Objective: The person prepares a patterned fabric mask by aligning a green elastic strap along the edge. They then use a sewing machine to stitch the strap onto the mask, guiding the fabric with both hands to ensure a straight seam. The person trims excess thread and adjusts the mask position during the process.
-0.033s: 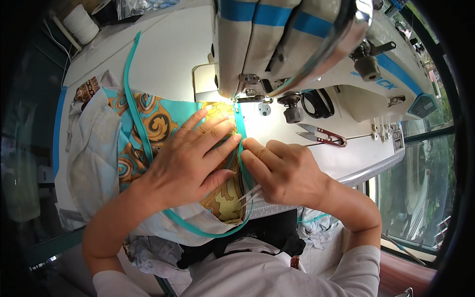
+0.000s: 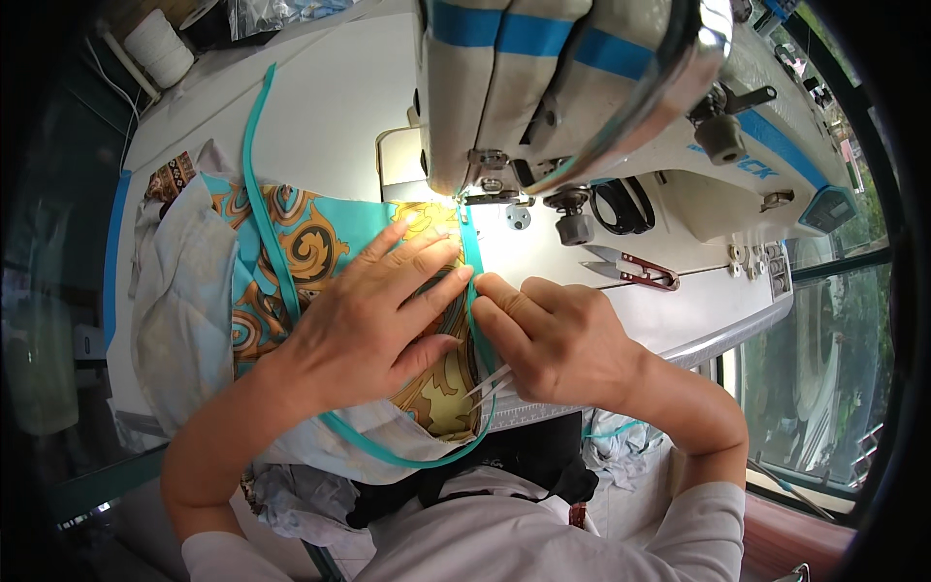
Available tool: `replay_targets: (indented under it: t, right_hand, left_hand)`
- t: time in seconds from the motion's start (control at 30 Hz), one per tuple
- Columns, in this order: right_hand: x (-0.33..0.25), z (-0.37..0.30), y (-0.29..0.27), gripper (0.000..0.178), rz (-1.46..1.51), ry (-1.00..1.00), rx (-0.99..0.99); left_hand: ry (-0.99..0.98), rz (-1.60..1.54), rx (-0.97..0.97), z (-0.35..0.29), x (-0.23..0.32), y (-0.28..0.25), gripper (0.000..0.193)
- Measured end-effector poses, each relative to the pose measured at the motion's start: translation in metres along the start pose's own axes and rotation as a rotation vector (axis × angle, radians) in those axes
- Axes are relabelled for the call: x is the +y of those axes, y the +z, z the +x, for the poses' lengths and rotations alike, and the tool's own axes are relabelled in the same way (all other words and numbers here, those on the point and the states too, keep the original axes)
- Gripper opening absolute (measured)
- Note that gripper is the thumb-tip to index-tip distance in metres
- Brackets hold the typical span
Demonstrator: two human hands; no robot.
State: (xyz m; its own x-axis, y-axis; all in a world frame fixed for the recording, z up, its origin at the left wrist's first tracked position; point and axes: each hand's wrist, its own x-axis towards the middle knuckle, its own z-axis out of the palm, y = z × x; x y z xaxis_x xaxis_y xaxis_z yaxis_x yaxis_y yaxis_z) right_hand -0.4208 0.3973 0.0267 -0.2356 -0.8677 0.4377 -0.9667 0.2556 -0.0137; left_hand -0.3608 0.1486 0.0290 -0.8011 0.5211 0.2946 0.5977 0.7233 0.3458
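Observation:
A patterned fabric piece (image 2: 308, 240) in teal, gold and black lies under the lit presser foot (image 2: 464, 201) of a sewing machine. My left hand (image 2: 373, 320) rests flat on it, fingers spread toward the foot. Along the fabric's right edge runs a narrow teal tape (image 2: 472, 254), which goes up to the foot and loops down past the table's front edge. My right hand (image 2: 558, 335) pinches tape and edge just below my left index fingertip. Metal tweezers (image 2: 488, 386) are tucked in that same hand, their tips jutting toward the lower left.
The machine's body (image 2: 621, 107) overhangs at the upper right. Thread snips (image 2: 635, 269) with dark red handles lie right of the needle area, near a black looped object (image 2: 624, 206). Small bobbins (image 2: 747, 260) sit at the right edge. A white thread cone (image 2: 160, 48) stands back left.

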Motion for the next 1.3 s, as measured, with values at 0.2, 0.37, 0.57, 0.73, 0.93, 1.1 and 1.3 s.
replay_targets:
  t: [0.2, 0.37, 0.57, 0.73, 0.93, 1.1, 1.3]
  right_hand:
    - [0.001, -0.001, 0.0, 0.044, -0.01, -0.013, 0.008]
    - [0.001, 0.002, -0.002, 0.034, -0.054, -0.026, -0.007]
    - [0.004, 0.003, -0.002, 0.034, -0.046, -0.02, -0.012]
    - [0.005, 0.003, -0.001, 0.034, -0.058, -0.023, -0.009]
    - [0.008, 0.004, -0.002, 0.034, -0.045, -0.022, -0.013]
    - [0.011, 0.005, -0.001, 0.032, -0.031, -0.021, -0.001]
    - [0.015, 0.008, 0.001, 0.029, -0.029, -0.024, -0.005]
  left_hand:
    - [-0.01, -0.05, -0.034, 0.004, 0.001, -0.004, 0.066]
    - [-0.007, -0.062, -0.013, 0.004, 0.0, -0.004, 0.064]
    - [0.007, -0.066, 0.0, 0.007, -0.002, -0.002, 0.064]
    - [-0.004, -0.059, 0.024, 0.008, -0.002, -0.002, 0.053]
    - [0.024, -0.073, 0.036, 0.01, -0.005, -0.002, 0.063]
    - [0.018, -0.056, 0.048, 0.011, -0.006, -0.002, 0.062]
    - [0.012, -0.028, 0.054, 0.012, -0.01, -0.002, 0.061]
